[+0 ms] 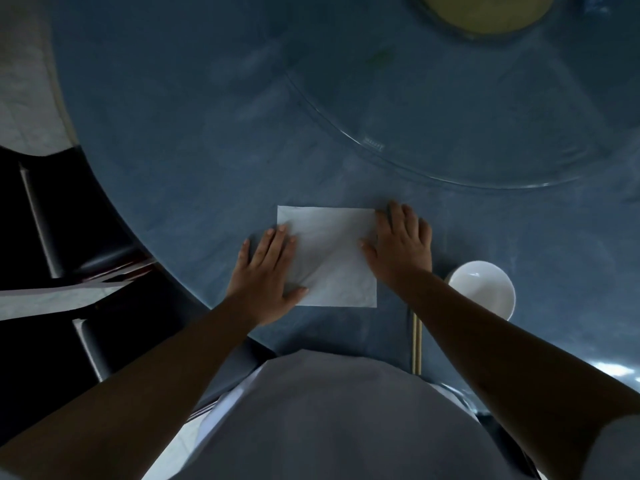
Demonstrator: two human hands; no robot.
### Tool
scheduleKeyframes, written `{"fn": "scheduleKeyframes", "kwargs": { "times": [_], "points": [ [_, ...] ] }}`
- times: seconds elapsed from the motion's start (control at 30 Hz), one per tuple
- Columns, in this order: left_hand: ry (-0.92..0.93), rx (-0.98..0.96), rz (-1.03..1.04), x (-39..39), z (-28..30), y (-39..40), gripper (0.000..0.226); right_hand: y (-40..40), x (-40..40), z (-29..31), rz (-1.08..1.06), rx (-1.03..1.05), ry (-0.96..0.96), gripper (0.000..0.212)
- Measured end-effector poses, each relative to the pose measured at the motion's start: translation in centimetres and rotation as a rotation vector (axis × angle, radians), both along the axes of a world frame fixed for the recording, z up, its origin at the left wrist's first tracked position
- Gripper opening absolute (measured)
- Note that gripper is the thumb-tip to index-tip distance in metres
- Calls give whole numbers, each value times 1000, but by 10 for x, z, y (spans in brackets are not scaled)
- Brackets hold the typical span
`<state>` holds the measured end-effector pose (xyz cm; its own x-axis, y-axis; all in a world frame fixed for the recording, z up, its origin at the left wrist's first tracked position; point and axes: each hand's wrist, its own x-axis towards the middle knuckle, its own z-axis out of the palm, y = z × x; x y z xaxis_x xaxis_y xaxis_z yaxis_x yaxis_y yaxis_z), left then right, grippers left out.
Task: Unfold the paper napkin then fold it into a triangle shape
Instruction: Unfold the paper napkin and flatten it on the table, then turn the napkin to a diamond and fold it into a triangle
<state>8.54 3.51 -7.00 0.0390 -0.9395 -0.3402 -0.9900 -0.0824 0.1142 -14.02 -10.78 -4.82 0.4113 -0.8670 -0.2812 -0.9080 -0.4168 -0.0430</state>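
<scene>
Torso: grey shirt (322,420) fills the bottom edge.
Napkin: paper napkin (332,258) lies flat on the blue table (194,174), between both hands.
Left hand: left hand (268,271) presses its left edge, fingers straight and spread.
Right hand: right hand (401,242) lies flat on its right edge, gripping nothing.
Nearby: white bowl (481,289) and chopsticks (416,341) to the right.
Handling: probably light, limp, easily torn; best lifted by pinching a corner.

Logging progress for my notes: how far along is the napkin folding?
Done: the paper napkin lies spread in a flat square on the blue table. In hand: the left hand and right hand press its side edges flat. Left: the diagonal fold; no triangle shows yet.
</scene>
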Motion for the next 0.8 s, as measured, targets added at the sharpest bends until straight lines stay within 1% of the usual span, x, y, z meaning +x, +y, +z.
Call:
{"fn": "scheduleKeyframes", "kwargs": {
  "times": [0.1,0.2,0.27,0.33,0.4,0.47,0.5,0.53,0.6,0.7,0.73,0.8],
  "points": [
    [13,-11,28,3,2,2,95,-2,3,0,-18,-3,-28,71],
    [30,-40,118,1,8,1,95,-3,5,0,-38,21,-69,73],
    [49,-82,218,-4,15,2,92,0,6,-1,60,61,-80,77],
    [88,-132,389,-12,20,5,81,6,6,-1,190,88,-89,81],
    [213,-127,621,-20,23,11,66,12,6,0,247,85,-99,81],
    [425,-120,852,-26,23,20,49,17,4,2,212,86,-119,80],
    [506,-114,939,-28,24,24,42,19,4,4,190,96,-126,79],
    [547,-100,998,-29,25,27,37,21,2,6,185,105,-127,78],
    [547,-39,1036,-29,28,31,28,26,-1,11,234,114,-122,72],
    [534,79,1022,-28,29,32,16,42,-5,17,388,154,-90,58],
    [543,99,1029,-27,29,31,17,50,-7,17,440,168,-75,54],
    [516,115,986,-23,28,29,26,62,-11,17,495,193,-53,50]
  ]
}}
